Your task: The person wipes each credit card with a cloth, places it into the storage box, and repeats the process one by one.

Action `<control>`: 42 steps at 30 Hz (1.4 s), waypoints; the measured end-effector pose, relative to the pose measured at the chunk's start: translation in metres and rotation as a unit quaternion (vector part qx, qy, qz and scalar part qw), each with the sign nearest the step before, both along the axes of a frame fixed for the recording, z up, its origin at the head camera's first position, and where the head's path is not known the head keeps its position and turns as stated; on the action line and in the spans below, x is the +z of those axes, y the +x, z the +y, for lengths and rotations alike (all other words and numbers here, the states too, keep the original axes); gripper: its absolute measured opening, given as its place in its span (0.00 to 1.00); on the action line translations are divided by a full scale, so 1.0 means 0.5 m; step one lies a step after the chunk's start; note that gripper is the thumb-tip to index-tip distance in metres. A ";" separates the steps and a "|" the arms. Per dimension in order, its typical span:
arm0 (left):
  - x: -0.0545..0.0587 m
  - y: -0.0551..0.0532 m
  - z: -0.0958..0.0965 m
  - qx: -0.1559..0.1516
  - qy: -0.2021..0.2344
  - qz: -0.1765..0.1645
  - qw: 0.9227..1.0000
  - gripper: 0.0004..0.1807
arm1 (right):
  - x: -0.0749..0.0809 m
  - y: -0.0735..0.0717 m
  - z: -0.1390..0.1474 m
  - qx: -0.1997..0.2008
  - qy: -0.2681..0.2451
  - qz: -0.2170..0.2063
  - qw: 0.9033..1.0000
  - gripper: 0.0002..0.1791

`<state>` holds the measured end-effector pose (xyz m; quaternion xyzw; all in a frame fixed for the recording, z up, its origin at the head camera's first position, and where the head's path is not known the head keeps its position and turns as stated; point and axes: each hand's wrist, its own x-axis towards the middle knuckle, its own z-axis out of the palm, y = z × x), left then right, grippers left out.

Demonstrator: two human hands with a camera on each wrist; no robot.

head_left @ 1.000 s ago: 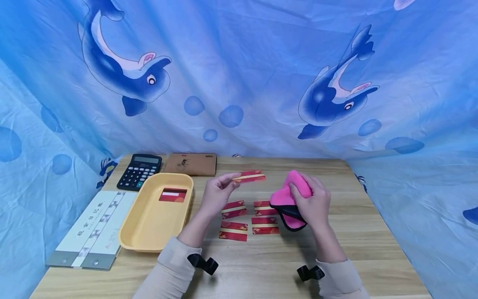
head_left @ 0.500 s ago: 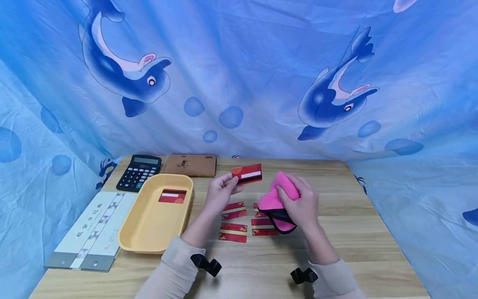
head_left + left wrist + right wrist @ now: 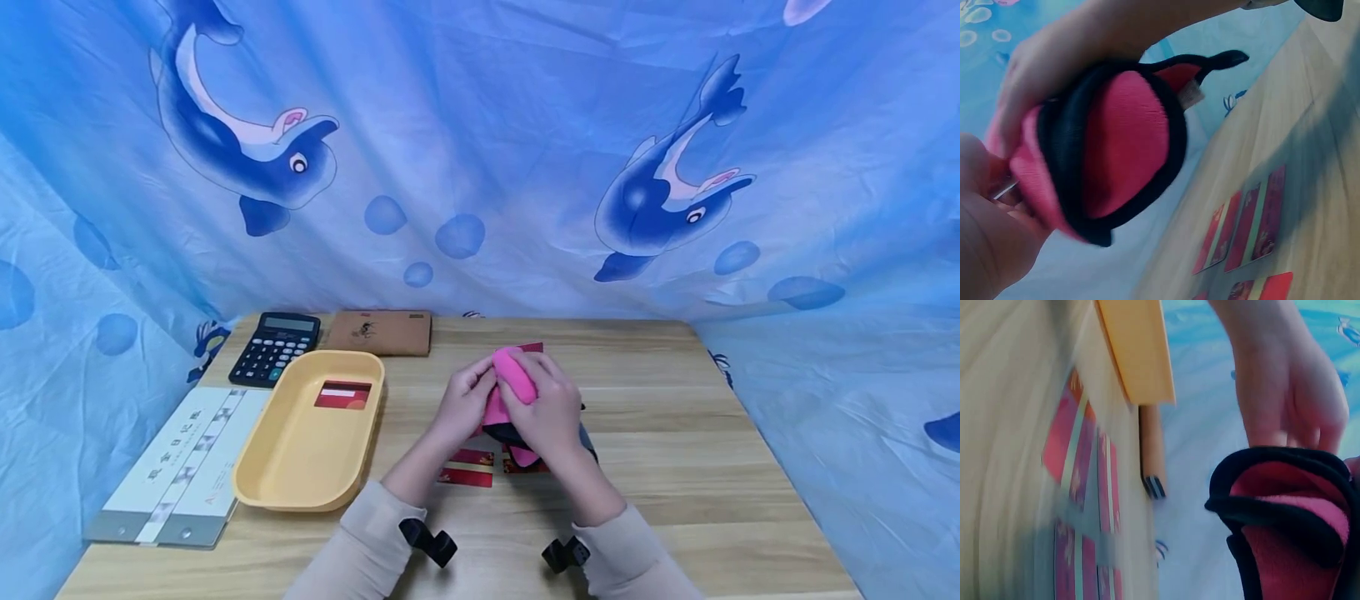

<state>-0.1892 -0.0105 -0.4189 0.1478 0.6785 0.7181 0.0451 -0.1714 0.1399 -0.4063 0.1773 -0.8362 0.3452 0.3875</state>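
My left hand [image 3: 463, 407] pinches a red card [image 3: 533, 347] by its edge. Most of that card is covered by a pink plush cloth with black edging [image 3: 495, 410], which my right hand [image 3: 551, 408] grips, folded, against it. Both hands are close together above the table. In the left wrist view the cloth [image 3: 1129, 137] hangs with its black-edged folds open, and a thin card edge [image 3: 1005, 189] shows at the left fingers. Below lie several red cards with a cream stripe [image 3: 467, 477], partly hidden in the head view by the hands and cloth.
Left of the hands stands a yellow tray [image 3: 247, 475] with one red card [image 3: 342, 394] in it. A white ledger [image 3: 176, 467], a black calculator [image 3: 275, 348] and a brown wallet [image 3: 380, 332] lie around it. A blue dolphin curtain [image 3: 480, 150] encloses the table [image 3: 675, 467].
The left hand turned the card to its striped back, then moved slightly right. My right hand carried the pink cloth left onto the card, so the two hands now meet.
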 end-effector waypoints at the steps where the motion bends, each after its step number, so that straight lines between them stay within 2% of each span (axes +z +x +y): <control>1: -0.002 0.000 0.001 0.001 0.008 -0.005 1.000 0.21 | -0.001 0.002 -0.006 0.009 -0.007 -0.002 1.000 0.20; 4: -0.007 0.002 0.000 -0.005 0.036 -0.020 0.999 0.23 | 0.001 0.006 -0.013 0.024 -0.017 -0.007 1.000 0.20; 6: -0.007 0.003 -0.001 -0.010 0.050 -0.029 0.998 0.23 | 0.002 0.006 -0.009 0.019 -0.012 -0.002 1.000 0.20; 11: -0.003 0.006 -0.007 -0.001 0.057 -0.048 0.997 0.23 | -0.004 -0.002 0.024 -0.044 -0.016 0.014 0.999 0.21; 15: -0.003 0.010 -0.010 0.007 0.056 -0.037 0.998 0.21 | -0.014 -0.004 0.041 -0.084 -0.024 0.014 0.996 0.22; 18: -0.007 0.013 -0.007 -0.009 0.048 -0.023 0.999 0.22 | -0.018 0.002 0.032 -0.069 -0.008 0.020 0.997 0.21; 22: -0.011 0.017 -0.001 -0.052 0.049 -0.011 0.997 0.28 | -0.018 0.012 0.006 -0.011 0.004 0.021 1.000 0.19; 25: -0.012 0.021 0.001 -0.066 0.062 -0.012 0.996 0.30 | -0.015 0.018 -0.006 0.015 0.005 0.021 1.000 0.20; 27: -0.012 0.021 0.000 -0.056 0.067 -0.017 0.996 0.29 | -0.011 0.020 -0.007 0.012 0.006 0.023 1.000 0.20; 33: -0.004 0.010 -0.002 0.007 0.066 -0.028 0.997 0.16 | -0.004 0.010 0.021 -0.032 0.002 0.032 0.999 0.22; 42: 0.002 0.008 -0.017 0.045 0.060 -0.026 0.997 0.17 | -0.005 0.001 0.068 -0.067 -0.011 0.033 0.997 0.22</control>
